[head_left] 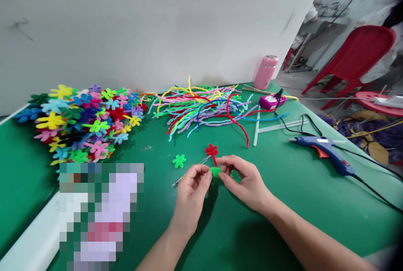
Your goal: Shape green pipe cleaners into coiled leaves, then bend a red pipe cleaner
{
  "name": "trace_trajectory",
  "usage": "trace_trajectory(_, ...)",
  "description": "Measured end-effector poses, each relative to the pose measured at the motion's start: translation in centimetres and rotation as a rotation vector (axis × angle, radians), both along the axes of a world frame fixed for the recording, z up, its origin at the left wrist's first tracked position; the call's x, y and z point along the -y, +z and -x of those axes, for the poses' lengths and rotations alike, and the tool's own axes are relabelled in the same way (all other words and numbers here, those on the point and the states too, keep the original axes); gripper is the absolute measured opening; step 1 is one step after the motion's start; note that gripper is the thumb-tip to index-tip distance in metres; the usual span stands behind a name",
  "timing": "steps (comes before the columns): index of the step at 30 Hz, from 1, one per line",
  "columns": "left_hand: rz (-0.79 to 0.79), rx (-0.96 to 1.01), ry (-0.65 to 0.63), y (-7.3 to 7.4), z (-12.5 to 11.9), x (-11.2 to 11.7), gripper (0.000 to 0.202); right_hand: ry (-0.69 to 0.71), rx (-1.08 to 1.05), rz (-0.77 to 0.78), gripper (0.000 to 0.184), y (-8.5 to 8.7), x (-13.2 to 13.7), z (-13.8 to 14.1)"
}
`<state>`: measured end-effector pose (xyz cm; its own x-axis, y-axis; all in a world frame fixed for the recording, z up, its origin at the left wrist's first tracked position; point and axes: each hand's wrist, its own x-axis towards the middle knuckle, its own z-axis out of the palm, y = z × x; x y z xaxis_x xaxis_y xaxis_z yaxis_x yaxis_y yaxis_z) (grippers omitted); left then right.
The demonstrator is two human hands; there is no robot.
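Between my hands is a small green fuzzy piece (215, 172), pinched from both sides. My left hand (193, 191) is closed, with thumb and fingertips on its left edge. Thumb and fingers of my right hand (248, 182) are closed around its right side. A red pipe cleaner flower (211, 150) stands above the green piece on a short red stem; how the two join is hidden. Left of it, a green pipe cleaner flower (179, 161) lies flat on the green table (151, 195). A thin clear pen-like stick (178, 181) lies partly behind my left hand.
Many fuzzy flowers (98, 126) are heaped at left, and loose pipe cleaners (201, 107) lie at the back. A blue glue gun (329, 149) with a black cord, clear glue sticks (256, 130), a magenta device (272, 101) and a pink bottle (266, 72) are at right.
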<state>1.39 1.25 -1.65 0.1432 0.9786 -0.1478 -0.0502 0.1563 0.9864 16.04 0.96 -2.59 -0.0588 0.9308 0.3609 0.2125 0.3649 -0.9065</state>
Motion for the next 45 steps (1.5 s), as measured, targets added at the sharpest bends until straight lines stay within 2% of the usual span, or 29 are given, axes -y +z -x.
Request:
trace_trajectory(4, 0.103, 0.125, -0.058, -0.4, 0.2, -0.5, 0.012, 0.005, 0.072, -0.066, 0.027, 0.1, 0.0, -0.1)
trace_trajectory(10, 0.187, 0.296, -0.071, -0.3, 0.3, -0.8, 0.009, 0.048, 0.098, -0.046, 0.027, 0.4, -0.1, -0.5)
trace_trajectory(20, 0.204, 0.255, -0.112, -0.1, 0.2, -0.9, 0.012, 0.04, 0.19, -0.145, 0.035, 0.4, 0.0, -0.5)
trace_trajectory(23, 0.253, 0.358, -0.142, -0.1, 0.2, -0.8, 0.01, 0.053, 0.064, -0.018, 0.03, 0.4, 0.1, -0.4)
trace_trajectory(27, 0.321, 0.481, -0.164, -0.1, 0.3, -0.8, 0.009, 0.145, -0.355, 0.299, 0.023, 0.6, 0.1, 0.0)
trace_trajectory(30, 0.343, 0.542, -0.199, -0.1, 0.4, -0.9, 0.01, 0.204, -0.613, 0.485, 0.024, 0.7, -0.1, 0.1)
trace_trajectory(34, 0.348, 0.583, -0.224, -0.1, 0.4, -1.0, 0.013, 0.241, -0.779, 0.666, 0.027, 0.7, -0.2, 0.0)
trace_trajectory(36, 0.35, 0.585, -0.218, -0.1, 0.4, -1.0, 0.013, 0.236, -0.779, 0.685, 0.027, 0.7, -0.2, 0.1)
trace_trajectory(41, 0.354, 0.574, -0.189, -0.2, 0.3, -1.2, 0.013, 0.184, -0.631, 0.549, 0.028, 0.7, -0.2, 0.4)
trace_trajectory(45, 0.354, 0.536, -0.181, -0.1, 0.4, -1.1, 0.014, 0.2, -0.607, 0.54, 0.028, 0.6, -0.1, 0.5)
